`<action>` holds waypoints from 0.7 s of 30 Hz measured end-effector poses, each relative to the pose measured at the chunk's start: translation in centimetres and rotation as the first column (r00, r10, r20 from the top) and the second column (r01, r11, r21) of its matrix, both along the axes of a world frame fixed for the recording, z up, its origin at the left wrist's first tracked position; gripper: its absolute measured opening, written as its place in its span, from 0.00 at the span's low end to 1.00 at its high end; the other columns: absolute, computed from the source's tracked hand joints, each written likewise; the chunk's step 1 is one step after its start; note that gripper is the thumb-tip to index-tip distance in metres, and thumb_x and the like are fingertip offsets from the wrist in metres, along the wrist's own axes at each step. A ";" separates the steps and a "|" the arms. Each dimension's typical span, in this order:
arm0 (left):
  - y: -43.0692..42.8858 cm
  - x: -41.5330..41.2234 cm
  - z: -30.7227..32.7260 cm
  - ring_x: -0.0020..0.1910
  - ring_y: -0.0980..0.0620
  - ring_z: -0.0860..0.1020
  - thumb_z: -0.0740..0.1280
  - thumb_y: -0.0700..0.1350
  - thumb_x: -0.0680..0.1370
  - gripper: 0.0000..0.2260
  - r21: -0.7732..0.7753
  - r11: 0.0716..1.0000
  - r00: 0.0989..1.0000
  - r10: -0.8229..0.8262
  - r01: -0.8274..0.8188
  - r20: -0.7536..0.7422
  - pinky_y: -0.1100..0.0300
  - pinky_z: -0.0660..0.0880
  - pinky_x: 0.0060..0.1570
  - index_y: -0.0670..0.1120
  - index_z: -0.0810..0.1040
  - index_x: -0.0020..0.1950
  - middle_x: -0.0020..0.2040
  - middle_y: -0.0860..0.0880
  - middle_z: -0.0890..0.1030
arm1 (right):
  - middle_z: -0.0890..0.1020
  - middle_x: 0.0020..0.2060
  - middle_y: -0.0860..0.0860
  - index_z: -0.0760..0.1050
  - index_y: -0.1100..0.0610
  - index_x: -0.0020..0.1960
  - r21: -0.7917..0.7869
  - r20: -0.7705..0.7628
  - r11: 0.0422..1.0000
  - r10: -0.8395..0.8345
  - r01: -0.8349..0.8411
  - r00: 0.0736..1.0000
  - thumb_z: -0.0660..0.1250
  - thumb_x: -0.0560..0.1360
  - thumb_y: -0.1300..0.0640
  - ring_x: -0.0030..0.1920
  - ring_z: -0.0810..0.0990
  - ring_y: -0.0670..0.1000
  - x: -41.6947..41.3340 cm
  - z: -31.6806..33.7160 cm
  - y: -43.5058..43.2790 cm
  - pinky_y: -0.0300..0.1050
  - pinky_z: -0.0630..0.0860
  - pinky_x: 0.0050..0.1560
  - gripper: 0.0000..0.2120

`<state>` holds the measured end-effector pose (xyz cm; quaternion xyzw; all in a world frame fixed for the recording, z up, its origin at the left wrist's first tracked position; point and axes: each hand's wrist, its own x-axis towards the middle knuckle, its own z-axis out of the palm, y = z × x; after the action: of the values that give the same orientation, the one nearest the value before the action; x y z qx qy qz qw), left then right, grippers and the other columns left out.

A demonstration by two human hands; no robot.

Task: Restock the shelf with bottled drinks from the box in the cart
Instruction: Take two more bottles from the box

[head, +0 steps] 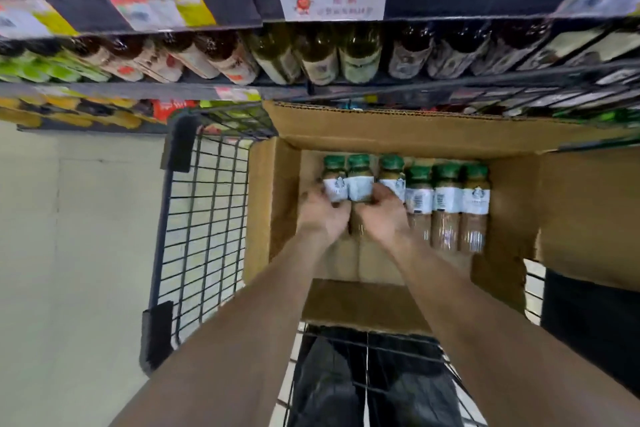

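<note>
An open cardboard box (398, 130) sits in a black wire cart (204, 218). Inside lie several green-capped bottled drinks with white labels and brown contents. My left hand (320, 210) grips the leftmost bottle (335, 180). My right hand (382, 213) grips the bottle (360, 184) beside it, with a third bottle (393, 173) touching its fingers. Three more bottles (446, 204) lie in a row to the right, untouched. The shelf (332, 87) stands just beyond the box.
Shelf rows hold dark and green bottled drinks (318, 52) behind price tags (332, 3). The box's flaps stand open at the left, right and far sides. Pale floor (69, 253) lies left of the cart. Dark trousers (374, 385) show below the cart's near edge.
</note>
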<state>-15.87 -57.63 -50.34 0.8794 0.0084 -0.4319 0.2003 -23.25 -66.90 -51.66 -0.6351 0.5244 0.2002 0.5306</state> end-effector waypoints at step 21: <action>4.7 -0.1 -1.2 0.54 0.50 0.81 0.79 0.48 0.73 0.26 -0.176 0.949 0.962 0.240 -0.260 -0.129 0.53 0.79 0.58 0.48 0.74 0.68 0.56 0.51 0.82 | 0.85 0.49 0.51 0.77 0.53 0.52 0.309 0.082 0.935 -0.208 0.174 0.975 0.82 0.66 0.60 0.51 0.84 0.51 0.1 -1.0 -0.5 0.52 0.80 0.59 0.19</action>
<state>-15.95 -52.95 -51.56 0.8236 0.0891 -0.4480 0.3363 -23.20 -67.41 -52.68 -0.5036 0.5161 0.1883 0.6668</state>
